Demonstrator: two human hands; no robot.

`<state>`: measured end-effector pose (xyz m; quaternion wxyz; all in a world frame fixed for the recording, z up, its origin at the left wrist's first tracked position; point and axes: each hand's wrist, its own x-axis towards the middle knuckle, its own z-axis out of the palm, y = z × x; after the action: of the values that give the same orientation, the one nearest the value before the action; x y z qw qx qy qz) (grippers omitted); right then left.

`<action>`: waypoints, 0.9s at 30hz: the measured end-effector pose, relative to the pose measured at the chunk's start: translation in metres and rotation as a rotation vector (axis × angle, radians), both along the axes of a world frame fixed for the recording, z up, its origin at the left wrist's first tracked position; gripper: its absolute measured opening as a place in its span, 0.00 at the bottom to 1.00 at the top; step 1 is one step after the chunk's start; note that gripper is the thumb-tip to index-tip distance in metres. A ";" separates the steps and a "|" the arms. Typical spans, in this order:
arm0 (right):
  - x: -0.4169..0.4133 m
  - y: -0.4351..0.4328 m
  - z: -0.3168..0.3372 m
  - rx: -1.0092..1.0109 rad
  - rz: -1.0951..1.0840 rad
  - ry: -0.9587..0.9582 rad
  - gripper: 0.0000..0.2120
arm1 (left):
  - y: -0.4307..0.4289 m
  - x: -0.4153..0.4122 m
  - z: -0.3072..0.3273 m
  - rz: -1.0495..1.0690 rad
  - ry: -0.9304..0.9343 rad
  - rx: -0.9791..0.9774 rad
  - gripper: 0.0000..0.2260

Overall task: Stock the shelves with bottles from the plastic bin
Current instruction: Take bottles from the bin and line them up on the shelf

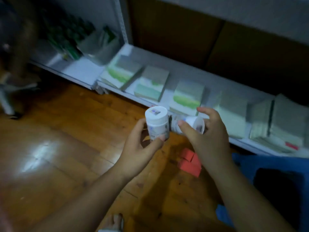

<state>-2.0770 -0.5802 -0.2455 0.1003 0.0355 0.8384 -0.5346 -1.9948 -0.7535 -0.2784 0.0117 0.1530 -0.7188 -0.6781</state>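
Bottles: 2 white ones, one per hand, held above the wood floor (66, 131) in front of the low shelf.

Nearest the camera, at the bottom edge, is a bare foot (117, 221), blurred. Both forearms reach up and fwd from there.

L hand (140, 151) grips the left bottle (156, 122) round its lower body, thumb on the front and fingers wrapped behind. The bottle is upright w/ its cap on top and a small sticker on the cap.

R hand (207, 136) holds the right bottle (192, 122), which is tipped on its side w/ one round end facing right. Thumb is in front and fingers arch over the top. The 2 bottles sit just beside each other; can't tell if they touch.

Below the hands, a red box (189, 164) lies on the floor. To its right is the blue plastic bin (247, 163); its inside is dark, contents not readable.

Beyond the hands, the white bottom shelf (83, 72) runs diagonally. It carries a row of flat boxes (187, 97), some w/ green bands, leaning back. Farther left on the shelf are a clear container (100, 47) and dark green items (66, 34), too blurred to ID.
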 end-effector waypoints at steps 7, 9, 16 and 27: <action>0.053 -0.002 0.300 -0.148 -0.104 0.068 0.35 | -0.016 0.011 0.307 -0.080 0.089 0.036 0.19; 0.068 0.004 0.376 -0.201 -0.122 0.103 0.35 | -0.015 0.024 0.385 -0.132 0.099 0.092 0.17; 0.140 0.042 0.566 -0.414 -0.181 0.249 0.35 | 0.009 0.070 0.564 -0.238 0.133 0.617 0.26; 0.227 0.092 0.652 -0.718 -0.599 0.414 0.40 | 0.070 0.076 0.666 -0.768 0.009 0.902 0.24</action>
<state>-1.8501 -0.4882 0.4060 -0.2196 0.1311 0.5571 -0.7901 -1.9188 -0.6833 0.3873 -0.2976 -0.1313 -0.3635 -0.8730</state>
